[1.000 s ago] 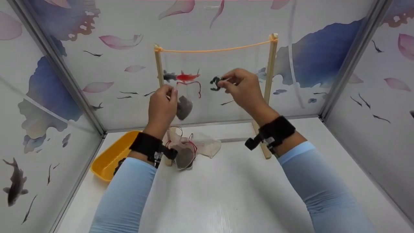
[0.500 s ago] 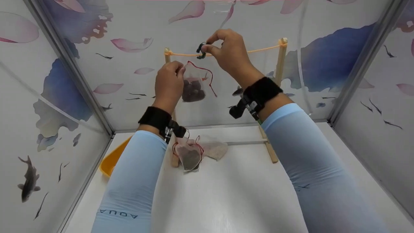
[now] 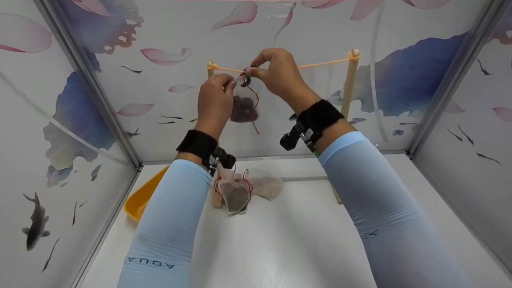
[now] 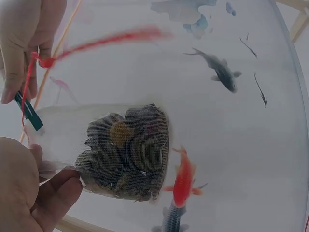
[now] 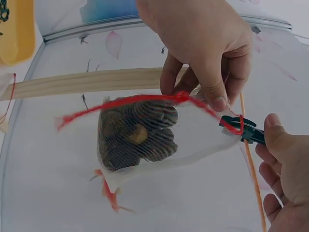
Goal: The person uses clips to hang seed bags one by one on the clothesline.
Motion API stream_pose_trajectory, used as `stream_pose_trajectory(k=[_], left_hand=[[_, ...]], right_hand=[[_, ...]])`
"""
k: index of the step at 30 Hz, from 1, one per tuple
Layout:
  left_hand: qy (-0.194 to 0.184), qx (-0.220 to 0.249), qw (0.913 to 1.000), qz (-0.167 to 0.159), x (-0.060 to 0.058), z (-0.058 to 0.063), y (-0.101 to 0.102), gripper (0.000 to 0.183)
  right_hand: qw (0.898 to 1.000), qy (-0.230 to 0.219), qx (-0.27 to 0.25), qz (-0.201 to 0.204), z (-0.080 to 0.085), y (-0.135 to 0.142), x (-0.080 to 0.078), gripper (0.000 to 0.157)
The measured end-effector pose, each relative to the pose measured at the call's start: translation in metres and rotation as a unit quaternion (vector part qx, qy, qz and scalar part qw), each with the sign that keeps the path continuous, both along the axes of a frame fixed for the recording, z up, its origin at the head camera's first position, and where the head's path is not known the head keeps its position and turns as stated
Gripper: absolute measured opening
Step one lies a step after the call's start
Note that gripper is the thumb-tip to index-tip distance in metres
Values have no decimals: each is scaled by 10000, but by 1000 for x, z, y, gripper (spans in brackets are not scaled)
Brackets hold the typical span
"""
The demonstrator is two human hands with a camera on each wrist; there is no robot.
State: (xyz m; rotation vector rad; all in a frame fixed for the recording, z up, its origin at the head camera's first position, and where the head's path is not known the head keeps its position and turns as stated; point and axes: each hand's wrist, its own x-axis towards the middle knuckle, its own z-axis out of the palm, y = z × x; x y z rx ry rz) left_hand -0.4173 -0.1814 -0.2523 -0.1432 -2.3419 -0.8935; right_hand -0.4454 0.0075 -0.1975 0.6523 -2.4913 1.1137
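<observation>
My left hand (image 3: 216,100) pinches the upper edge of a sheer mesh bag (image 5: 137,130) holding several dark stones and a yellowish one. A red drawstring (image 5: 145,99) trails from the bag's top. Opposite it, my right hand (image 3: 280,74) pinches a dark green clip (image 5: 251,133) between thumb and fingers. The clip sits across the orange rope (image 3: 324,63) at the bag's top corner, with the red cord looped over it in the right wrist view. Below the rope the bag hangs filled end down, in front of the back wall.
Wooden posts (image 3: 350,86) hold the rope at both ends. More mesh bags lie on the white table near the left post, a filled one (image 3: 235,196) in front and a pale one (image 3: 269,188) beside it. The left sleeve partly hides a yellow basin (image 3: 146,192).
Both hands have risen to the rope, bringing the bag and the clip together there. The bag now hangs below the clip. The head view has shifted slightly.
</observation>
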Motion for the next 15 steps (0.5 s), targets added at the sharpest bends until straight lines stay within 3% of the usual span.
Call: stream_pose_trajectory(k=[7, 11, 15], left_hand=[[-95, 221, 9995, -201, 3, -7, 1, 24], [-99, 398, 9988, -275, 8, -18, 0, 23], [-48, 593, 9976, -366, 17, -34, -3, 24]], right_hand=[[9992, -49, 374, 140, -9, 5, 4, 49], [9952, 615, 732, 230, -21, 16, 9, 55], [9862, 1498, 619, 330, -42, 40, 21, 49]])
